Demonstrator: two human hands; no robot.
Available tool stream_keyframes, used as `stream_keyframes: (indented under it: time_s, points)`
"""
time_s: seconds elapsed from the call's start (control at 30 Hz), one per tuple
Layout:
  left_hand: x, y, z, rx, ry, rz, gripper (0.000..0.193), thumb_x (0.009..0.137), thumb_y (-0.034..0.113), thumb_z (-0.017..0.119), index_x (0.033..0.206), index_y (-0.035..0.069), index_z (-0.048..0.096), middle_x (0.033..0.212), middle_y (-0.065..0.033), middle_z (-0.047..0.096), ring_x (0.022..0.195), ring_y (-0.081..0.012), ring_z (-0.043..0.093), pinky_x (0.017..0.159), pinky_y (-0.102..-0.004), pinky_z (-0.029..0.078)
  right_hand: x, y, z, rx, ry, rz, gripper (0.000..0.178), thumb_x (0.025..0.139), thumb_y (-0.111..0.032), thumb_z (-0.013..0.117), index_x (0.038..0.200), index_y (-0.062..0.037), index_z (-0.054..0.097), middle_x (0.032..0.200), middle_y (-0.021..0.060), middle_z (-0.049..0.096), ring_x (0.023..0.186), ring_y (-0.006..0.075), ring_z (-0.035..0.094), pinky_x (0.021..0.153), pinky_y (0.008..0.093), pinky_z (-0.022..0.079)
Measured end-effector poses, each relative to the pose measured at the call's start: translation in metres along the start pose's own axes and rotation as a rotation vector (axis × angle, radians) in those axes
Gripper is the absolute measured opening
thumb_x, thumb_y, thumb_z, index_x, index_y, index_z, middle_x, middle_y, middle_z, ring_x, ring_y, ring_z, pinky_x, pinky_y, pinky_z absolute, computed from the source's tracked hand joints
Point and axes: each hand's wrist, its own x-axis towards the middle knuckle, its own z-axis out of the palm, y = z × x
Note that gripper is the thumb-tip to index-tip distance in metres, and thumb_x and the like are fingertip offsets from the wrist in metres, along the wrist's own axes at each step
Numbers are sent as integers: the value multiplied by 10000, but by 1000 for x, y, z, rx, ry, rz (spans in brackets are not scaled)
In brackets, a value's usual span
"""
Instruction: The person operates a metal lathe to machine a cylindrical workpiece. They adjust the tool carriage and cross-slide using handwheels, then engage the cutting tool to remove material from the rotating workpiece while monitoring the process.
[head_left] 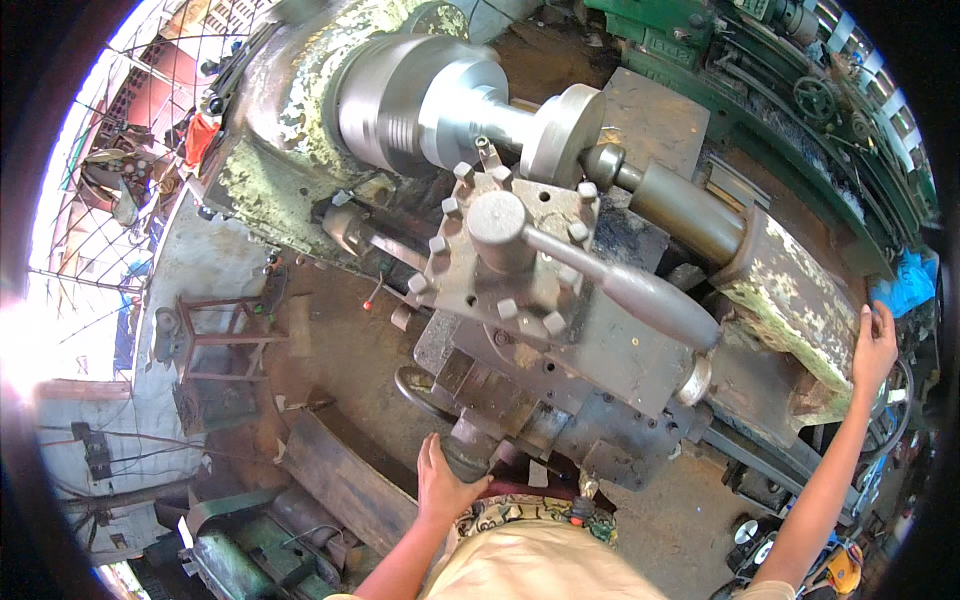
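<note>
A shiny stepped metal workpiece with a wide flange runs between the lathe chuck and the tailstock's centre. The chuck is smeared, as if turning. Below the workpiece stands the square tool post with a long clamping handle; a small cutting tool points from it toward the work. My left hand is closed round a dark cylindrical collar at the front of the cross slide. My right hand lies at the outer end of the tailstock, fingers extended.
A handwheel juts out left of my left hand. A blue plastic bag lies beyond my right hand. Behind is a green lathe. At left are a metal stand and a curved metal sheet; another green machine sits lower left.
</note>
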Motion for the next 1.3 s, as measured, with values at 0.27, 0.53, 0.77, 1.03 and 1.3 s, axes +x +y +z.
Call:
stream_keyframes:
  time_s: [0.27, 0.53, 0.77, 1.03, 1.3]
  points:
    - [7, -5, 1, 2, -17, 3, 1156, 556, 365, 908, 1429, -52, 275, 1397, -303, 382, 1290, -454, 404, 1099, -489, 364, 6, 15, -4, 73, -42, 9, 317, 990, -211, 603, 1229, -4, 628, 1101, 107, 691, 1005, 153, 626, 918, 282, 461]
    - [11, -5, 0, -9, -10, 37, 1091, 575, 326, 903, 1386, -90, 304, 1330, -305, 424, 1252, -462, 416, 1074, -505, 366, 6, 14, -7, -31, -63, 43, 337, 985, -240, 613, 1233, -12, 627, 1077, 84, 675, 1004, 137, 601, 921, 280, 448]
    - [9, -3, -3, -32, -20, 52, 1101, 584, 302, 901, 1407, -85, 279, 1356, -308, 405, 1266, -458, 408, 1077, -504, 365, 7, 17, -5, 9, -51, 18, 323, 985, -222, 611, 1227, -9, 626, 1071, 89, 683, 997, 141, 611, 921, 283, 451]
    - [-11, -30, -40, -166, -514, -218, 812, 729, 186, 759, 1383, -99, 372, 1294, -291, 558, 1210, -472, 534, 1046, -444, 418, 8, 20, -1, 72, -56, -8, 333, 980, -219, 617, 1238, -8, 621, 1092, 119, 692, 1017, 163, 627, 931, 293, 451]
    - [41, -139, -19, -1000, -1055, -229, 462, 772, -47, 600, 1230, -96, 566, 1117, -190, 690, 1091, -299, 671, 907, -382, 527, 7, 10, -1, 118, -50, 2, 308, 973, -209, 625, 1191, 9, 631, 1041, 128, 697, 955, 168, 635, 888, 300, 468]
